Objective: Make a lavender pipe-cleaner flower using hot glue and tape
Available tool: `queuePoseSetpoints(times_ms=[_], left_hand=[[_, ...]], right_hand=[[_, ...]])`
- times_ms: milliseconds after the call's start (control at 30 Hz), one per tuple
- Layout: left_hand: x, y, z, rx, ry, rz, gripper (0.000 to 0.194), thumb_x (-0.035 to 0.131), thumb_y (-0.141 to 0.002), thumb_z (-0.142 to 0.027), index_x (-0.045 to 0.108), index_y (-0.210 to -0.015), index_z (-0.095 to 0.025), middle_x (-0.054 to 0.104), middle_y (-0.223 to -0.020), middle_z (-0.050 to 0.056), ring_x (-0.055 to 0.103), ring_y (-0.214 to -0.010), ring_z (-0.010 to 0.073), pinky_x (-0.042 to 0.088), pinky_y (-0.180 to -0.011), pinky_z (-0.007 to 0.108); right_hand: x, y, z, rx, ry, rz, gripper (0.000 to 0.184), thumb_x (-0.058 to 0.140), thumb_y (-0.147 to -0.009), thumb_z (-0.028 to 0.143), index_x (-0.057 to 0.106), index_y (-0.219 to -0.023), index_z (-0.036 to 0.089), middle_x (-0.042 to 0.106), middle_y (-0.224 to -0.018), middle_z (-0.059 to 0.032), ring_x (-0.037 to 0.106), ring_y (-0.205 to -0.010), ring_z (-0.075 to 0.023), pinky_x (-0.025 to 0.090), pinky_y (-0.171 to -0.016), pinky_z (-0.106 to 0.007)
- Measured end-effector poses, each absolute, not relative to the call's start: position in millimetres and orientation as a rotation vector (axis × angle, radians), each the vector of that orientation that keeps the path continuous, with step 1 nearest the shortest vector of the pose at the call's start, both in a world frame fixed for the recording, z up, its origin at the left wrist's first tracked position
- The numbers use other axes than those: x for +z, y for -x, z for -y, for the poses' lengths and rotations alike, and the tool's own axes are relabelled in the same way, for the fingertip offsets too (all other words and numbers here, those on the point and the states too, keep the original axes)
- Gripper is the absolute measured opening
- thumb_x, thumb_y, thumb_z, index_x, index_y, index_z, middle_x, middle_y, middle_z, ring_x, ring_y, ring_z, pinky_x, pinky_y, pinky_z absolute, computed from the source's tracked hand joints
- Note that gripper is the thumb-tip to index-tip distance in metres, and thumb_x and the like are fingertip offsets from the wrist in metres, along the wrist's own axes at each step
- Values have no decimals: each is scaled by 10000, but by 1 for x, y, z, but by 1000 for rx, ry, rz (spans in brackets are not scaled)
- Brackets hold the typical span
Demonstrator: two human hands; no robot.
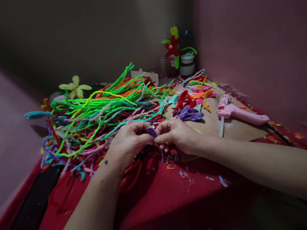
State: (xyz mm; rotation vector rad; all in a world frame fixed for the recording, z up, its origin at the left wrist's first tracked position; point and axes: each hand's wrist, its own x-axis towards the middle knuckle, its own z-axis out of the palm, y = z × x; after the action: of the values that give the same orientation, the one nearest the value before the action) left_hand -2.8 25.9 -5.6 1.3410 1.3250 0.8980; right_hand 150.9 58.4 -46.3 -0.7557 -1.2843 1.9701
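Note:
Between my two hands, over the near middle of the table, is a small bent piece of purple pipe cleaner (152, 131). My left hand (130, 138) pinches it from the left with thumb and forefinger. From the other side the fingertips of my right hand (174, 134) close on it too. A purple end hangs below the fingers. Just beyond my right hand lies a bunch of looped purple pipe cleaners (190, 113), with red pipe cleaner loops (183, 100) behind it.
A large heap of colourful pipe cleaners (108, 105) spreads across the left. At right, a pink glue gun (242, 114) lies on a cardboard sheet (231, 132). Pipe cleaner flowers (172, 46) and a lidded jar (187, 65) stand behind. A black flat object (28, 214) lies front left on the red cloth (157, 199).

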Motion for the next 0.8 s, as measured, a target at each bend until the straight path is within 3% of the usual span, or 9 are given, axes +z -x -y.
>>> queuePoseSetpoints(times_ms=[267,367,567,800], left_hand=[[-7,-1,-28,985,-1254,-1373,98,698,-620,-197,615,-631,-147,608,-614,-6,556,-586,126,442,-626,267],[-7,0,-27,995,-1240,-1337,116,714,-620,-198,630,-682,-149,626,-658,0,576,-618,134,452,-652,273],[-8,-4,-27,1073,-1246,-1285,181,716,-663,-262,691,-815,-167,672,-779,13,597,-689,136,456,-687,255],[-13,-8,-28,1151,-1294,-1315,193,726,-652,-279,710,-811,-171,678,-758,11,583,-657,130,446,-651,246]], right_hand=[[-40,-155,-61,1991,726,1274,218,731,-615,226,528,-647,151,555,-496,42,471,-375,-55,373,-370,-181],[-36,-156,-59,1971,798,1301,222,738,-628,248,542,-667,153,544,-462,49,449,-354,-52,335,-345,-175],[-37,-155,-58,1934,887,1301,102,624,-670,116,540,-638,165,540,-432,45,457,-340,-62,344,-340,-179],[-44,-154,-62,1984,804,1342,124,660,-653,193,569,-587,141,518,-430,48,451,-349,-55,344,-347,-173]])
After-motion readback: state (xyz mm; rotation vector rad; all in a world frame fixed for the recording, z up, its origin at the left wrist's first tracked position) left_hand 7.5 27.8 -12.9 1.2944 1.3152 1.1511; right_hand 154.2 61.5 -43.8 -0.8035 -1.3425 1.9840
